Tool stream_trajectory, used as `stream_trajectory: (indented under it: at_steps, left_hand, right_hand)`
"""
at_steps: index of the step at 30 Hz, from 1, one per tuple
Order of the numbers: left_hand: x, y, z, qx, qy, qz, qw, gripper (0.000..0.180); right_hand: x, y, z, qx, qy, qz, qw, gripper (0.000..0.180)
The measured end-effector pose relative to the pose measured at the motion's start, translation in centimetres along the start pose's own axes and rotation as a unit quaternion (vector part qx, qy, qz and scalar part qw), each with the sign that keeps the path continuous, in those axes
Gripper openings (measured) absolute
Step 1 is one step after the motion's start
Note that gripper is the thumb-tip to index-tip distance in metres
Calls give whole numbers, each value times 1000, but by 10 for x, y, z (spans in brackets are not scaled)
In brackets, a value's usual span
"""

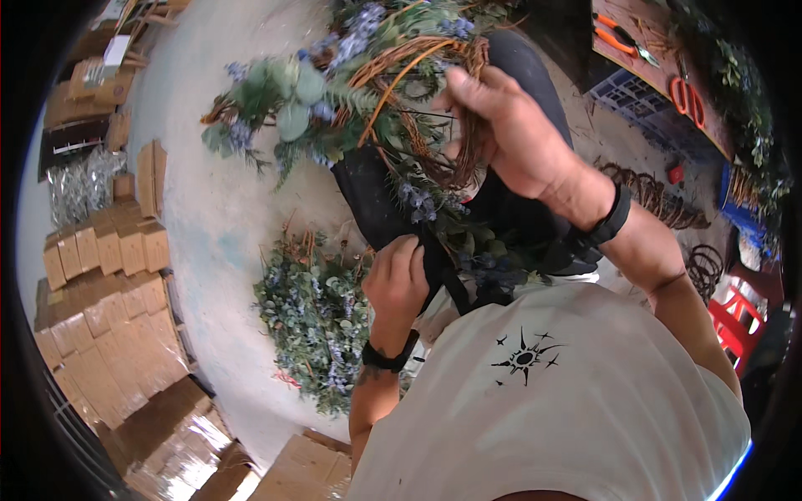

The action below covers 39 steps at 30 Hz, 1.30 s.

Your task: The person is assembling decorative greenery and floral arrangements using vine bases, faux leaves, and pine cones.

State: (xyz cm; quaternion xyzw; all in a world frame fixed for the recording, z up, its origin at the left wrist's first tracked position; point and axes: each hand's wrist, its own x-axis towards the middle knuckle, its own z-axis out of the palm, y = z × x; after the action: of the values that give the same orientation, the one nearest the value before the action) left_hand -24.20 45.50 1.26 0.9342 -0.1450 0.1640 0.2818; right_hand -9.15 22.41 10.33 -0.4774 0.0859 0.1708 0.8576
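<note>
The right hand [520,125] pinches a blue-flowered brown-twig wreath [380,104]; the left hand [395,280] curls, its grip unclear. Leftward lie green-blue foliage [313,326] and brown cardboard boxes [113,326].

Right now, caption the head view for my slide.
Right hand grips a flowered wreath; a greenery pile lies on the floor.

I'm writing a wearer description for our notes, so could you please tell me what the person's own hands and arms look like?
The left hand and right hand are ungloved, with bare forearms. The left wears a black wristband, with dark markings beside it; the right wears a bulkier black band. The white shirt seems short-sleeved.
</note>
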Motion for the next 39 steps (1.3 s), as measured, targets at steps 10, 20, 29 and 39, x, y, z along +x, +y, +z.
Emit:
stream_trajectory:
  at_steps: [10,20,29,39]
  left_hand:
    - [44,-8,31,74,66,187,977,36]
    - [96,-65,-25,-463,-38,104,879,26]
    - [159,-47,-22,-501,-168,-52,848,31]
    - [170,18,-3,-195,-371,10,908,23]
  right_hand:
    - [71,-52,14,75,26,66,995,45]
    - [76,-47,-1,-31,24,7,999,35]
    - [14,15,-17,9,24,0,1000,26]
    - [-65,68,-101,34,19,7,999,51]
